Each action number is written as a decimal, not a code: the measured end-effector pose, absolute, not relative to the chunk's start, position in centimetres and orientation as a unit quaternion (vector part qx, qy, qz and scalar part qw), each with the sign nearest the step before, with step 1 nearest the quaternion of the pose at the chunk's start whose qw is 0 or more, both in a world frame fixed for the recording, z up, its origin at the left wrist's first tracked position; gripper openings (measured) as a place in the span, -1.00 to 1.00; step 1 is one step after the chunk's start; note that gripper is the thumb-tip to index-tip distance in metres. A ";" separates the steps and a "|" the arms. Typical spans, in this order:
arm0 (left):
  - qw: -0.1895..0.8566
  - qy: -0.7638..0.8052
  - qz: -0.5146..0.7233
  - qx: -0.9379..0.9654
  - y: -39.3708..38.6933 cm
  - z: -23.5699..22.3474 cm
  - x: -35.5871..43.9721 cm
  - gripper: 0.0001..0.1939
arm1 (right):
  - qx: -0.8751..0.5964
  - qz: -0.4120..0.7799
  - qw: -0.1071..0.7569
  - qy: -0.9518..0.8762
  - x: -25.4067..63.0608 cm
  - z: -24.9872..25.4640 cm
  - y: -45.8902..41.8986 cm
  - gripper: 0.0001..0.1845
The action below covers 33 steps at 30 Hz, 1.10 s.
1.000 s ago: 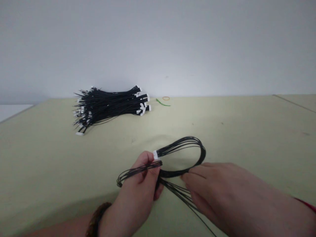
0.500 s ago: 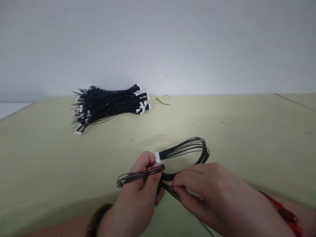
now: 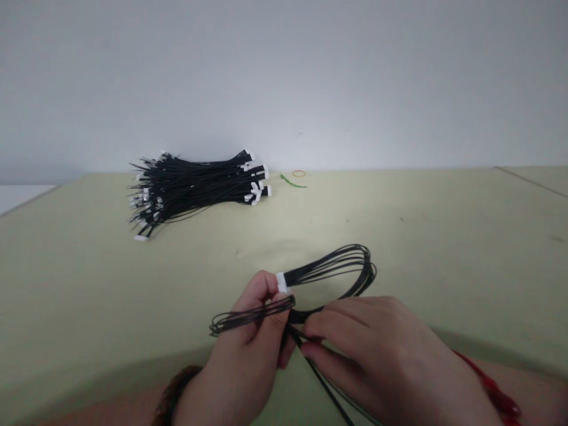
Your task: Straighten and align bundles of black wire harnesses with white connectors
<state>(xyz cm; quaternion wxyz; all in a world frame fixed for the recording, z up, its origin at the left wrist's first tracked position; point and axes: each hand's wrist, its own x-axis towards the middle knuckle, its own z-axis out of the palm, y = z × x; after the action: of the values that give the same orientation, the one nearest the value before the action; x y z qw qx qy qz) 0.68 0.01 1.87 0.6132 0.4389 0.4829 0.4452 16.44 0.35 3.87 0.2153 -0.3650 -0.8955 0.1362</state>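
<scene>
Pale green tabletop, a heap of black wire harnesses lying at its far edge, a looped black wire bundle held over its near part, left hand closed around the bundle, right hand pinching its strands, a white connector ending the bundle, a rubber band at the far edge

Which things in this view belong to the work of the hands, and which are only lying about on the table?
In the work:
left hand
right hand
wire loop
white connector

Lying about, untouched:
wire pile
rubber band
green tie
</scene>
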 end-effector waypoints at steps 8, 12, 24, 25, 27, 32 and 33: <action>0.605 0.483 0.447 0.448 0.0 1.8 0.5 -0.82 | -0.344 0.091 0.214 -0.910 16.6 4.1 0.2 -0.85; 0.603 0.493 0.437 0.450 0.0 2.0 0.6 -0.81 | -0.341 0.075 0.204 -0.914 16.5 4.1 0.4 -0.85; 0.581 0.504 0.434 0.469 -0.3 1.7 0.7 -0.82 | -0.372 0.083 0.196 -0.904 16.2 4.4 0.1 -0.86; 0.582 0.509 0.432 0.465 -0.3 1.7 0.7 -0.83 | -0.380 0.098 0.185 -0.901 16.2 4.5 0.1 -0.87; 0.584 0.514 0.436 0.453 -0.3 1.7 0.8 -0.83 | -0.389 0.121 0.168 -0.897 16.3 4.7 0.1 -0.86; 0.574 0.512 0.449 0.454 -0.3 1.5 0.9 -0.83 | -0.374 0.113 0.173 -0.904 16.8 4.6 0.2 -0.84; 0.571 0.513 0.448 0.459 -0.3 1.4 0.9 -0.83 | -0.365 0.102 0.179 -0.908 17.0 4.5 0.2 -0.85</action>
<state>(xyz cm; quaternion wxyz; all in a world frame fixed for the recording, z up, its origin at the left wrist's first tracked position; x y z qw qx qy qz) 0.85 -0.26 1.43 0.5709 0.4586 0.5130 0.4479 16.96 0.23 4.51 0.1786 -0.3652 -0.9079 0.1021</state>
